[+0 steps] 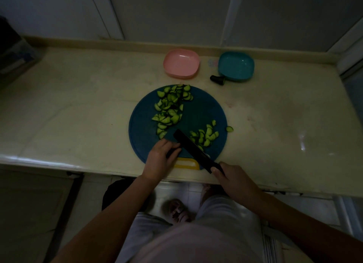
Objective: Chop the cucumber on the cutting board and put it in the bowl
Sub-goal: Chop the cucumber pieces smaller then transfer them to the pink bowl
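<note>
Pale countertop (pixel 78 115) being occupied by round blue cutting board (pixel 200 113) near front edge. Pink bowl (pixel 181 63) and teal bowl (pixel 236 66) being kept side by side behind board. Black knife (pixel 193 148) being gripped at handle by right hand (pixel 235 181), blade being laid across board's near part. Dark cucumber remnant (pixel 172 152) being held in curled left hand (pixel 160 160) beside blade. Cucumber slices (pixel 170 107) being left in two heaps on board; cut end (pixel 217 78) just beside teal bowl.

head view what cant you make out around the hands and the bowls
All in the head view:
What lies under the left hand, hidden by its curled fingers and dim light.
Handle of the knife, wrapped by the right hand.
The dark stub beside the teal bowl, too dim to identify.
</note>
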### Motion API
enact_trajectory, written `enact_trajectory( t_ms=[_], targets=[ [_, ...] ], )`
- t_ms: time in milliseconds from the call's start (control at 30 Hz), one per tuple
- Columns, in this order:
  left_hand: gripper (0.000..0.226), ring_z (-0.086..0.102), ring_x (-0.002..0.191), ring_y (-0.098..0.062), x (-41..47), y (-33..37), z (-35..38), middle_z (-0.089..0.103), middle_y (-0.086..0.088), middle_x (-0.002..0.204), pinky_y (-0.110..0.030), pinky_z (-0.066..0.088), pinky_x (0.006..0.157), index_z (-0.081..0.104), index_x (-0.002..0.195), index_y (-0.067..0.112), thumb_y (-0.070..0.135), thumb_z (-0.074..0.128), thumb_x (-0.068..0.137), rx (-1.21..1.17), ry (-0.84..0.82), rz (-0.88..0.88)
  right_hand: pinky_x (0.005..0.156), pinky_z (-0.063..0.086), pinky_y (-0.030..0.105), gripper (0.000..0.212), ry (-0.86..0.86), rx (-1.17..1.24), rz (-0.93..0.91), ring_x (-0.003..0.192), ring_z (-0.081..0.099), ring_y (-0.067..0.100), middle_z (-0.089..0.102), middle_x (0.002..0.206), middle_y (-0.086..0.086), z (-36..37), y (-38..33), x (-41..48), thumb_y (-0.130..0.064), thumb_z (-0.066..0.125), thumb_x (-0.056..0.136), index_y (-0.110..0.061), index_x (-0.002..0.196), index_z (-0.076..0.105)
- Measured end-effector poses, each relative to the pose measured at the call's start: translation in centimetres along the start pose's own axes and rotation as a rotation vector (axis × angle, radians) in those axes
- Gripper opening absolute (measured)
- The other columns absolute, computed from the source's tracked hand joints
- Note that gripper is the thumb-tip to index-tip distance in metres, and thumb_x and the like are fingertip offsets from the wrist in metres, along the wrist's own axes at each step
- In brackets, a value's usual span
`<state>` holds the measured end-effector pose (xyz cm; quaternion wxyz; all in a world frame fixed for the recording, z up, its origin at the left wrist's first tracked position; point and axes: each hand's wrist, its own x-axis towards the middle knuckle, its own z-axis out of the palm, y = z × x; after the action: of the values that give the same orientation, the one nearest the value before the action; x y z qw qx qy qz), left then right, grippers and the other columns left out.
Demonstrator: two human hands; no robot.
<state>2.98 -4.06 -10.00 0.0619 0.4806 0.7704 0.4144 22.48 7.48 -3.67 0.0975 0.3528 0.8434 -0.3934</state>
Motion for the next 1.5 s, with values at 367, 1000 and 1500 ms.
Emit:
enact_trajectory(
  t_ms=[367, 1000, 1500],
  targets=[
    [0.017, 0.050, 0.071, -0.007, 0.2, 0.3, 0.2, 0.060, -0.009, 0.071, -0.016, 0.038, 0.063, 0.066, 0.077, 0.002, 0.018, 0.066, 0.078, -0.007, 0.028, -0.134, 0.050, 0.031, 0.022, 0.029, 0.003, 0.048, -0.014, 0.059, 0.048, 0.011, 0.051, 0.065, -0.002, 0.3, 0.2, -0.5, -0.033, 0.039, 0.098, -0.012, 0.080, 0.049],
    [0.019, 0.048, 0.068, -0.008, 0.2, 0.1, 0.4, 0.055, -0.009, 0.069, -0.014, 0.037, 0.061, 0.064, 0.071, 0.000, 0.018, 0.066, 0.078, 0.017, 0.024, -0.118, 0.057, 0.031, 0.029, 0.037, 0.033, -0.113, -0.045, 0.068, 0.052, 0.020, 0.064, 0.086, 0.013, 1.0, -0.3, 0.1, -0.037, 0.033, 0.099, -0.007, 0.096, 0.054],
    [0.017, 0.056, 0.076, -0.009, 0.0, 0.1, 0.1, 0.063, -0.008, 0.079, -0.020, 0.046, 0.069, 0.069, 0.081, 0.002, 0.018, 0.066, 0.082, -0.015, 0.049, -0.074, 0.058, 0.034, 0.030, 0.028, -0.017, -0.052, -0.005, 0.068, 0.053, 0.020, 0.055, 0.076, 0.007, 0.6, 0.1, -0.6, -0.034, 0.036, 0.099, -0.013, 0.083, 0.046]
  ],
)
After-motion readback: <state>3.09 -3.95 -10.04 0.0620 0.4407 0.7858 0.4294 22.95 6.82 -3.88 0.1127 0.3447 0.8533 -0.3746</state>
